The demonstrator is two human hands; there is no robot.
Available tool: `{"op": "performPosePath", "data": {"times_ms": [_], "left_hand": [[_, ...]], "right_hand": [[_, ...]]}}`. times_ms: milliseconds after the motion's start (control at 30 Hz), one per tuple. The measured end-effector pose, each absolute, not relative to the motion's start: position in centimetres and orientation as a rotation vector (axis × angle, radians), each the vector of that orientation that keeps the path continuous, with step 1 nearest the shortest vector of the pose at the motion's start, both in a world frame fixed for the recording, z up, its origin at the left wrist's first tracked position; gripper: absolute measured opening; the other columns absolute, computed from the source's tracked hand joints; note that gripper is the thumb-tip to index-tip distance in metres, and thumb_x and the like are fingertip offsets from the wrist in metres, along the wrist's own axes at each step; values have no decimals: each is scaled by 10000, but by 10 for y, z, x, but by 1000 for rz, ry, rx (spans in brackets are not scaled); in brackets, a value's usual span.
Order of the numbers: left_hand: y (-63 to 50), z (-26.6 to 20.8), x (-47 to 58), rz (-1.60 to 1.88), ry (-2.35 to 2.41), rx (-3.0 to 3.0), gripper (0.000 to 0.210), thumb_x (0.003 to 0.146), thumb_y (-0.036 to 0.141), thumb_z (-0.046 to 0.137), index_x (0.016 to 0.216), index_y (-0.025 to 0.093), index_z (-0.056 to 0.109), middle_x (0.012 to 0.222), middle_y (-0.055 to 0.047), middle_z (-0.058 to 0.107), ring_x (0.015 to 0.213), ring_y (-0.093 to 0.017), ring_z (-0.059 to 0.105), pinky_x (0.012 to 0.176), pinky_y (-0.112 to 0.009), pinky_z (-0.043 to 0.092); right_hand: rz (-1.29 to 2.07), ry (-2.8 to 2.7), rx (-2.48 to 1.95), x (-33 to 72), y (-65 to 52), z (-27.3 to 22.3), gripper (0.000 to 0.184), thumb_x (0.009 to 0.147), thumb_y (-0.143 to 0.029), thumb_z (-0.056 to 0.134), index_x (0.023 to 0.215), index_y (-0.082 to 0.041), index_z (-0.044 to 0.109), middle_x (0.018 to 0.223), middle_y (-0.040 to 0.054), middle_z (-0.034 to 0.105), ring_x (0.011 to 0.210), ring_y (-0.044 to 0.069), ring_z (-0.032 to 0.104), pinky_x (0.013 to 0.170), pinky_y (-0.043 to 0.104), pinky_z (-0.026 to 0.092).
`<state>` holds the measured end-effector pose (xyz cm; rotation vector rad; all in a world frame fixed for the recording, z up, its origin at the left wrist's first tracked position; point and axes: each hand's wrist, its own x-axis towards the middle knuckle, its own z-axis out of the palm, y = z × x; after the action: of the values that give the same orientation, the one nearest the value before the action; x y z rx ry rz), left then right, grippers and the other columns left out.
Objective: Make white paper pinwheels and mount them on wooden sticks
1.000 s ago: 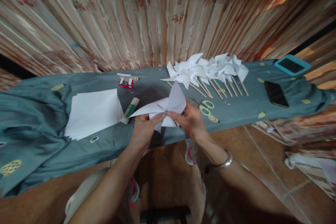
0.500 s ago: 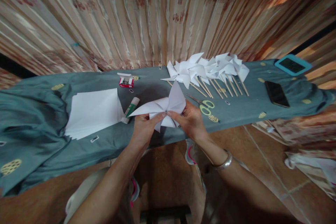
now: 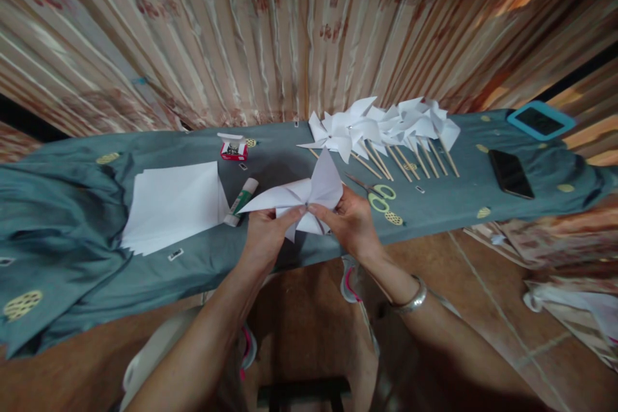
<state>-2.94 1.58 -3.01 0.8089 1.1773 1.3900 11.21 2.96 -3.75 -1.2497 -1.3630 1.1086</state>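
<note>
Both of my hands hold a white paper pinwheel head [image 3: 309, 196] just above the near edge of the table. My left hand [image 3: 264, 237] pinches its centre from the left, and my right hand [image 3: 351, 222] pinches it from the right, thumbs meeting at the middle. A green and white glue stick [image 3: 241, 201] lies just left of the pinwheel. Green-handled scissors [image 3: 374, 192] lie right of my right hand. A stack of white paper squares [image 3: 171, 206] sits further left.
Several finished pinwheels on wooden sticks [image 3: 386, 132] lie at the back right. A small red box [image 3: 232, 149] stands at the back. A black phone [image 3: 510, 172] and a blue-framed device [image 3: 539, 120] lie at the right. The table has a grey-green cloth [image 3: 72, 206]; curtains hang behind.
</note>
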Motion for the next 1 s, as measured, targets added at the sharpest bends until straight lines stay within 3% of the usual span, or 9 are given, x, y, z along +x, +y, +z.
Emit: {"op": "performPosePath", "data": {"times_ms": [600, 1000], "left_hand": [[16, -30, -30, 1361, 1186, 784, 201, 567, 258, 799, 730, 157, 741, 743, -17, 750, 677, -164, 649, 713, -296, 513], [15, -33, -32, 1281, 1235, 736, 241, 512, 287, 819, 690, 144, 742, 700, -22, 737, 644, -166, 628, 703, -297, 490]], "right_hand": [[1004, -1434, -1267, 113, 30, -37, 375, 716, -381, 739, 1024, -181, 664, 967, 77, 752, 846, 227, 691, 765, 349, 555], [919, -1517, -1310, 116, 30, -32, 345, 714, -381, 731, 982, -173, 666, 937, 89, 744, 835, 246, 685, 741, 368, 549]]}}
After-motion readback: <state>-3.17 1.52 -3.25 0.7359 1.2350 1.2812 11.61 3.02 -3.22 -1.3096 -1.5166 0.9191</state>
